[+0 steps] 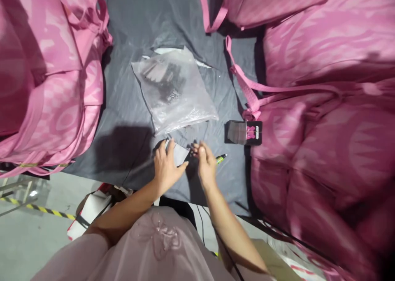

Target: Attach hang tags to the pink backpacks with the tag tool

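My left hand (166, 166) lies with its fingers spread over a small white piece of paper or card (180, 153) on the grey cloth. Close by on the right, my right hand (206, 161) is closed, its fingertips pinched together near the paper's edge. Something small and dark seems to be at those fingertips, too small to name. A green and black pen-like tool (221, 159) sticks out just right of that hand. Beyond both hands lies a translucent plastic bag (179, 91) with dark contents showing through.
Pink patterned backpacks (55, 79) stand on the left, and more pink backpacks (308, 141) crowd the right, their straps hanging onto the grey cloth (123, 108). A small black box with a pink figure (253, 133) sits against the right-hand bags. White sheets (168, 50) show behind the plastic bag.
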A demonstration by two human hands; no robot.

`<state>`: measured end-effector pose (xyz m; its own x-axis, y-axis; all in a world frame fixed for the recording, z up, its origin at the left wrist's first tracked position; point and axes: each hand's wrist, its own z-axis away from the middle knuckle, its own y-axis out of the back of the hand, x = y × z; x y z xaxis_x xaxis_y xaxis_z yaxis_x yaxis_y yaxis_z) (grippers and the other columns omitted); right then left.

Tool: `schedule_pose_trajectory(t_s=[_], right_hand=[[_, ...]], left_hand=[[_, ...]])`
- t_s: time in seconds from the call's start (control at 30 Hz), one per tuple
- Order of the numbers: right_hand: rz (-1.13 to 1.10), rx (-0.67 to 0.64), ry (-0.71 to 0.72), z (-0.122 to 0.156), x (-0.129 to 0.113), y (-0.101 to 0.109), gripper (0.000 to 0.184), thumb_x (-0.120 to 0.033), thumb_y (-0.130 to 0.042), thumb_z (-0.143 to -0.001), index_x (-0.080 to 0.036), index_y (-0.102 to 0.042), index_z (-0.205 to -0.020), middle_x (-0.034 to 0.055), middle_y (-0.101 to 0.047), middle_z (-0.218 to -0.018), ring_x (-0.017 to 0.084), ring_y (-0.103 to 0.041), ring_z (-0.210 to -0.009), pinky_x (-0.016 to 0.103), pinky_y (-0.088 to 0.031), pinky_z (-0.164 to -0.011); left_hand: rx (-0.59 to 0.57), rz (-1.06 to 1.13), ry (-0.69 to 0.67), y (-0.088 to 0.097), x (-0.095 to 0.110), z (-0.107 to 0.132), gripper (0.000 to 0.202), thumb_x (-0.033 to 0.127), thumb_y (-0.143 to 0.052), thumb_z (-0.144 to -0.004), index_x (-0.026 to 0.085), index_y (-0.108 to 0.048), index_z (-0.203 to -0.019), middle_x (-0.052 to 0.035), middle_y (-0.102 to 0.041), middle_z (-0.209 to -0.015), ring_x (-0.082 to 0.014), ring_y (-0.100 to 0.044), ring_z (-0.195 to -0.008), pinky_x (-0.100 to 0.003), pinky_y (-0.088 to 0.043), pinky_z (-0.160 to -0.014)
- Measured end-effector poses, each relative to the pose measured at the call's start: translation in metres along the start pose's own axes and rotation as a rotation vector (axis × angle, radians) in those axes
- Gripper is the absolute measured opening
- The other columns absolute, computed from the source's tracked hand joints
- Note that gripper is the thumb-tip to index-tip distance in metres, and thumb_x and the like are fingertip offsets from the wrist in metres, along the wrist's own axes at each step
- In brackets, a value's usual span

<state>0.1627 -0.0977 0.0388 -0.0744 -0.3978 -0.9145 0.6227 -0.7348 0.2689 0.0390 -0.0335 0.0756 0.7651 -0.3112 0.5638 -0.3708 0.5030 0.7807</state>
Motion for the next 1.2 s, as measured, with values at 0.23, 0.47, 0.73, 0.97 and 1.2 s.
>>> schedule_pose_trajectory(t_s=[0.23,0.47,0.73,0.97,1.2], right_hand=[[-0.181,0.031,-0.027,0.022,0.018,-0.012,0.068,-0.062,-0.046,-0.095,-0.017,-0.053,-0.145,0.0118,-0.054,-0.150,0.024,-0.051,-0.139,0.045,-0.036,-0.120],[-0.048,-0.138,0.146,0.011,0.028,0.021,0.070,-0.057,-0.038,-0.101,-0.026,-0.022,-0.161,0.0075,-0.033,-0.164,0.022,-0.030,-0.153,0.050,-0.020,-0.127],[0.284,-0.476,0.672,-0.003,0.029,0.013,0.076,-0.067,-0.018,-0.101,-0.029,0.004,-0.163,0.0022,0.002,-0.172,0.027,0.000,-0.159,0.057,-0.013,-0.128],[0.348,0.061,0.323,-0.013,0.015,0.034,0.061,-0.055,-0.026,-0.102,-0.014,-0.046,-0.143,0.0188,-0.049,-0.142,0.029,-0.045,-0.136,0.051,-0.034,-0.118],[0.500,0.044,0.109,-0.018,0.006,0.026,0.036,-0.049,-0.066,-0.086,-0.015,-0.060,-0.094,0.0155,-0.060,-0.104,0.027,-0.051,-0.103,0.050,-0.038,-0.104]], left_hand=[[-0.100,0.255,-0.210,-0.012,-0.018,0.008,0.092,0.044,-0.061,-0.091,0.016,-0.010,-0.162,-0.0223,-0.028,-0.163,-0.0347,-0.034,-0.150,-0.052,-0.037,-0.118],[0.258,0.553,-0.392,-0.040,-0.054,-0.026,0.063,0.055,-0.029,-0.103,0.026,-0.026,-0.159,-0.0113,-0.032,-0.164,-0.0257,-0.028,-0.154,-0.048,-0.021,-0.128],[0.285,0.842,-0.430,-0.063,-0.037,-0.031,0.068,0.065,-0.025,-0.101,0.029,-0.032,-0.158,-0.0072,-0.031,-0.166,-0.0264,-0.026,-0.155,-0.047,-0.021,-0.129],[0.285,0.788,-0.413,-0.054,-0.040,-0.030,0.073,0.068,-0.022,-0.100,0.024,-0.037,-0.155,-0.0083,-0.036,-0.163,-0.0262,-0.031,-0.153,-0.047,-0.023,-0.129],[0.243,0.812,-0.351,-0.054,-0.031,-0.029,0.081,0.074,-0.022,-0.096,0.020,-0.042,-0.152,-0.0096,-0.038,-0.162,-0.0256,-0.032,-0.153,-0.042,-0.022,-0.130]])
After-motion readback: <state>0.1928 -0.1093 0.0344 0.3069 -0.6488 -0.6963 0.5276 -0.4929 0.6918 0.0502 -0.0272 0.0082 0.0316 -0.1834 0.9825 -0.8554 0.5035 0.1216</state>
